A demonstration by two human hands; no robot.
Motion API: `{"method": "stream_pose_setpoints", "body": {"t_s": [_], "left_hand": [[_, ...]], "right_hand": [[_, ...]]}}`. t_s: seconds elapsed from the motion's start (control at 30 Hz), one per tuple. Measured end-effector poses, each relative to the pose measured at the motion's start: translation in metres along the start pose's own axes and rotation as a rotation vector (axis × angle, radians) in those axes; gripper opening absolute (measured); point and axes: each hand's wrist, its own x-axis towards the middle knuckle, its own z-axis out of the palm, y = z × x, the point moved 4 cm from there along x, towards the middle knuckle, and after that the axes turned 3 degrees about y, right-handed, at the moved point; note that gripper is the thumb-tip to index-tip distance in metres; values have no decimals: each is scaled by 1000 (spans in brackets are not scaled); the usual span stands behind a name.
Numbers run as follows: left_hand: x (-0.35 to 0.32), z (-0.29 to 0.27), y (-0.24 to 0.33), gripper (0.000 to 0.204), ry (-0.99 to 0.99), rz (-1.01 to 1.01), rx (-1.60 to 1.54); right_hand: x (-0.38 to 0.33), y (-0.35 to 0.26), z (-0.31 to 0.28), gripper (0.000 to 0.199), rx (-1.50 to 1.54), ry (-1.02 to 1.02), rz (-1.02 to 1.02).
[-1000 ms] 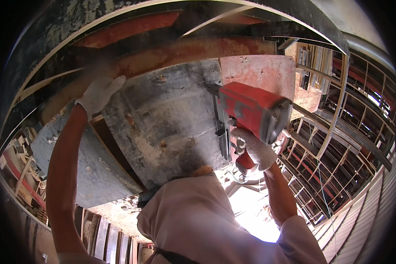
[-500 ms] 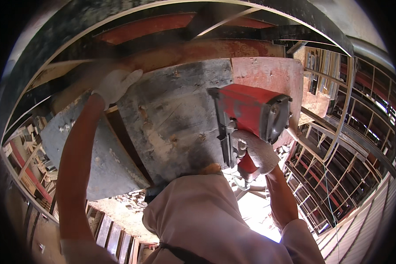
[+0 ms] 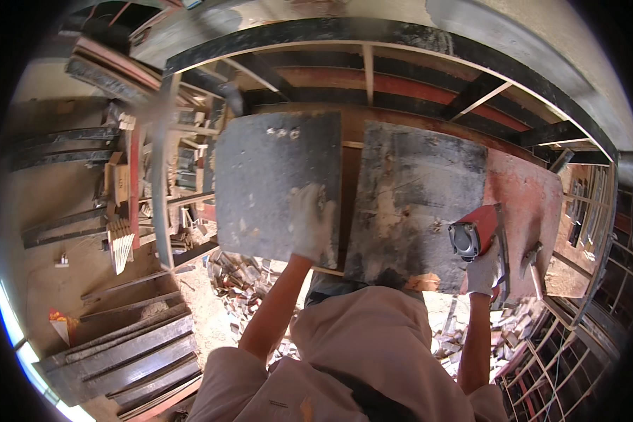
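Note:
My left hand (image 3: pixel 312 224), in a pale work glove, presses flat on the lower right part of a dark grey board (image 3: pixel 274 183). A second dark, dirty board (image 3: pixel 411 190) lies beside it to the right, over a red steel frame (image 3: pixel 534 204). My right hand (image 3: pixel 482 269), also gloved, grips a red power tool (image 3: pixel 475 235) at the right board's lower right edge. A narrow gap separates the two boards.
Black and red steel beams (image 3: pixel 401 35) run across the top. Stacked planks (image 3: pixel 119 359) lie at the lower left, with scrap wood pieces (image 3: pixel 243 281) on the ground below. Scaffold-like frames (image 3: pixel 584 337) fill the right side. A hammer-like tool (image 3: pixel 531 260) rests by the red frame.
The view has swung down and pulled back. My left hand has come from the board's upper left edge to its lower right part. The red tool now sits at the right board's edge.

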Motion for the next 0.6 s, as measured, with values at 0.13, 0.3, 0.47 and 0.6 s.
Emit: {"method": "stream_pose_setpoints", "body": {"t_s": [0.13,0.3,0.47,0.6], "left_hand": [[-79,-80,-158,78,4,-480,299],[-48,-113,-294,101,-51,-504,422],[-44,-109,-411,81,-70,-599,16],[-27,-117,-348,80,49,-566,31]], "right_hand": [[-27,1,26,72,41,-64,-19],[-134,-33,41,25,48,186,-185],[-284,-175,133,45,1098,-679,775],[-316,-227,202,48,1437,-474,911]]}}
